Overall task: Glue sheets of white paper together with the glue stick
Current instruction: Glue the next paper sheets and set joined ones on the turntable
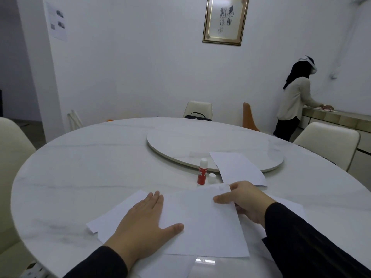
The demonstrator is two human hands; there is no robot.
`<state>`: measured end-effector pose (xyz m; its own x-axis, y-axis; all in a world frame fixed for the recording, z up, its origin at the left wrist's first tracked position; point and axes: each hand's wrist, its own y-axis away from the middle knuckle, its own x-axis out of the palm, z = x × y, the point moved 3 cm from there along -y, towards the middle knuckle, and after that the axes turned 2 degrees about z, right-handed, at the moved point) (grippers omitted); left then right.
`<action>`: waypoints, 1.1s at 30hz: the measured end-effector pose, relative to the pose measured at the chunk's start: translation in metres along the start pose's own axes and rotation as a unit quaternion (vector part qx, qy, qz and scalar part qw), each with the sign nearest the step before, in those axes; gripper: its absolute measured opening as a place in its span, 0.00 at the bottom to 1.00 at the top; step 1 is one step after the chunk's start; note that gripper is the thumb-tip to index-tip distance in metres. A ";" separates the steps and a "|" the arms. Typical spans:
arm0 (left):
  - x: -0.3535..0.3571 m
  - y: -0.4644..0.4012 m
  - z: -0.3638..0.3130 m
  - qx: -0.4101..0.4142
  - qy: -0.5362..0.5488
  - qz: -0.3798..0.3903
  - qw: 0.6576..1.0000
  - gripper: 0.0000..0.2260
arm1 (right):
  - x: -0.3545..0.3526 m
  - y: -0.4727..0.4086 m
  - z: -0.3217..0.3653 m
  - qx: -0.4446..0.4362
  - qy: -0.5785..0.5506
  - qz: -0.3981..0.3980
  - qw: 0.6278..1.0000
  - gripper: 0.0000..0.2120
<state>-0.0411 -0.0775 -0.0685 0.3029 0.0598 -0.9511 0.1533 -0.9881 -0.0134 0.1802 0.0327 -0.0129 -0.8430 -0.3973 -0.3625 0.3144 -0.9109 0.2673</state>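
Top sheet [200,223] lies on more paper near the table [80,167] edge; thin, light, floppy, likely slides on the smooth marble. Left hand [144,219] presses it flat, fingers straight. Right hand [243,199] pinches its right edge, the best hold. Glue stick [202,171] stands uncapped behind, beside its cap [212,178]; a spare sheet [239,169] nearby.

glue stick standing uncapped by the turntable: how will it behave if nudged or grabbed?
The glue stick stands upright, tall on a narrow base, so a sideways nudge would probably tip it. Once down, its round body would likely roll on the smooth table. It looks rigid and light to lift.
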 end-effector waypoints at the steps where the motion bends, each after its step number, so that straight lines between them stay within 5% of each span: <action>1: 0.000 0.000 0.000 0.002 0.003 -0.002 1.000 0.44 | 0.000 0.002 -0.003 0.001 0.014 -0.007 1.000 0.17; 8: -0.008 -0.006 0.011 -0.040 0.194 -0.092 0.976 0.25 | -0.063 0.037 0.016 -0.115 0.095 -0.087 0.985 0.11; 12: -0.007 -0.006 0.006 -0.045 0.120 -0.080 0.989 0.25 | -0.134 0.052 0.035 -0.147 -0.129 -0.187 0.963 0.04; 15: -0.007 -0.006 0.001 -0.017 0.069 -0.055 0.996 0.31 | -0.150 0.019 0.032 -0.136 -0.322 -0.251 0.903 0.10; 18: -0.010 -0.004 -0.004 0.011 0.061 -0.044 0.997 0.33 | -0.129 -0.018 0.025 -0.109 -0.402 -0.288 0.862 0.05; 21: -0.012 -0.003 -0.004 0.014 0.060 -0.043 0.997 0.32 | -0.102 -0.047 0.009 -0.070 -0.439 -0.322 0.836 0.15; 25: -0.013 -0.005 -0.003 0.010 0.060 -0.049 0.997 0.30 | -0.086 -0.077 -0.010 -0.026 -0.345 -0.334 0.877 0.17; 28: -0.012 -0.008 -0.003 0.013 0.052 -0.046 0.997 0.30 | -0.080 -0.087 -0.019 0.008 -0.395 -0.366 0.843 0.18; 33: -0.009 -0.010 -0.001 0.018 0.050 -0.053 0.997 0.30 | -0.080 -0.087 -0.018 0.012 -0.206 -0.428 0.880 0.14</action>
<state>-0.0446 -0.0684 -0.0596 0.3791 0.1767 -0.9083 0.1561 -0.9797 -0.1254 0.2280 0.1421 -0.0229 -0.8544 0.5123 -0.0866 -0.5183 -0.8520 0.0736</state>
